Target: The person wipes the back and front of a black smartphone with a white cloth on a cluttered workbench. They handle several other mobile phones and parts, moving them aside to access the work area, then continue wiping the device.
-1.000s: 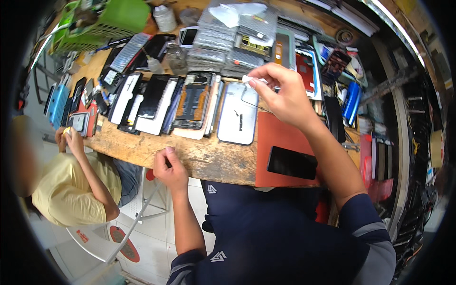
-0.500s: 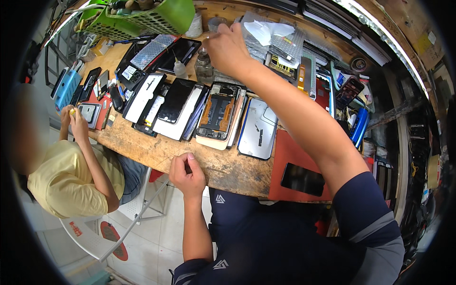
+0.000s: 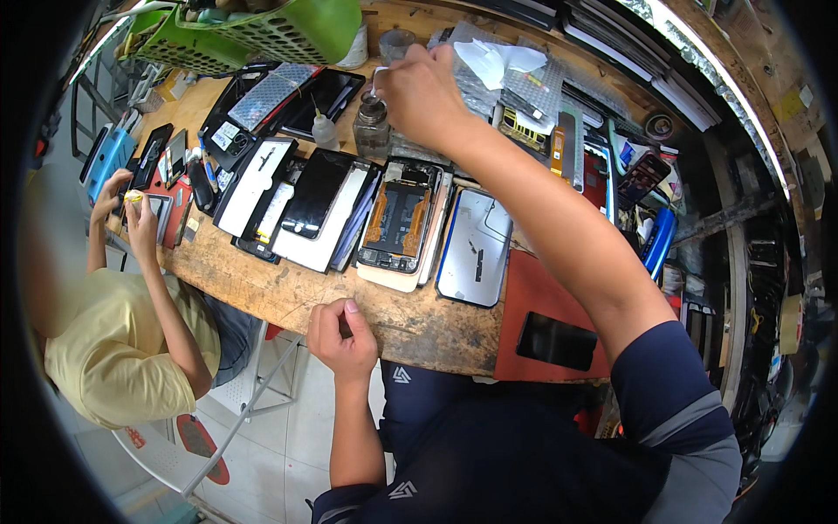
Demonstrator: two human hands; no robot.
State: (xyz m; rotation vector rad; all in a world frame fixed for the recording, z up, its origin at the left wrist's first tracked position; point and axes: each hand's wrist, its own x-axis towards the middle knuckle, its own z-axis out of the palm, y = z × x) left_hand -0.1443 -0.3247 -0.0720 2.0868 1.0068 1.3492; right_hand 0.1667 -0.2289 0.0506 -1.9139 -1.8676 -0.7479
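Observation:
My right hand [image 3: 425, 98] reaches across the bench, its fingers pinching a small white thing [image 3: 377, 80] just above the mouth of a glass jar [image 3: 372, 129]. The jar stands upright, with what looks like clear liquid inside. Beside it is a small squeeze bottle with a needle tip [image 3: 326, 131]. My left hand [image 3: 343, 339] is closed at the bench's front edge, thumb on top; whatever its fingers may hold is hidden. Between my hands lie an opened phone [image 3: 403, 218] showing its battery, a black phone screen [image 3: 319, 194] and a silver phone panel [image 3: 474, 248].
A black phone [image 3: 556, 341] rests on a red mat [image 3: 534, 293] at the right. Green perforated baskets [image 3: 279, 35] overhang the back left. Plastic bubble wrap [image 3: 471, 92] and stacked parts line the back. At the left, a co-worker in a yellow shirt [image 3: 131, 341] handles something small.
The view has shifted slightly, uncovering more of the jar. My right hand stays over it with the white thing; my left hand stays closed. The co-worker's hands have moved apart a little.

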